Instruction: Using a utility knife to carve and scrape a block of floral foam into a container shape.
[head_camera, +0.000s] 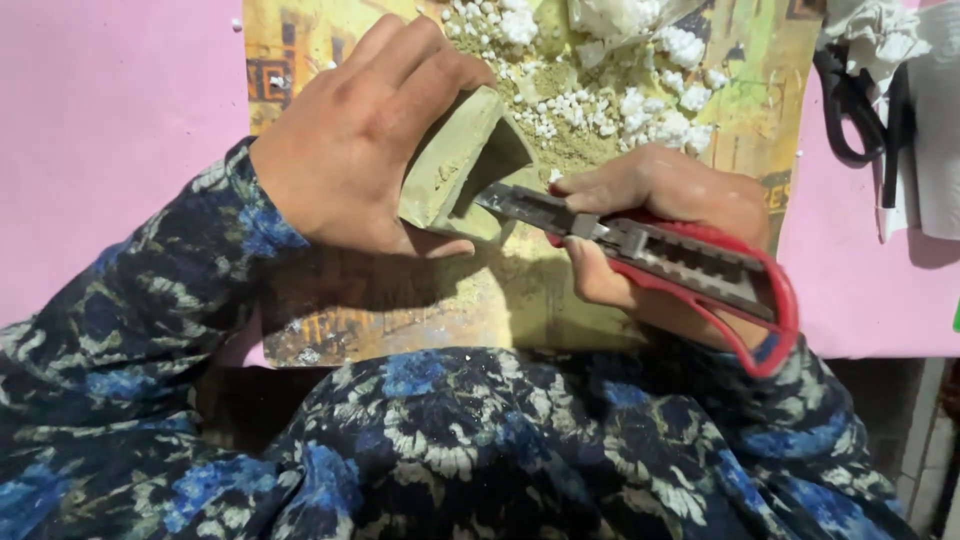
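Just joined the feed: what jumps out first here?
The red utility knife at centre right, held in the right hand, blade against an olive-green block. The left hand steadies that block at centre left. Behind them, white crumbs litter a yellowed printed sheet on the pink surface.

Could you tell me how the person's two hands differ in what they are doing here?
The left hand lies palm down, pressing a greenish block, while the right hand is curled around a red utility knife. The left hand's fingers are spread fairly flat over the block; the right hand's are clenched, the blade meeting the block. Both wear dark blue floral sleeves.
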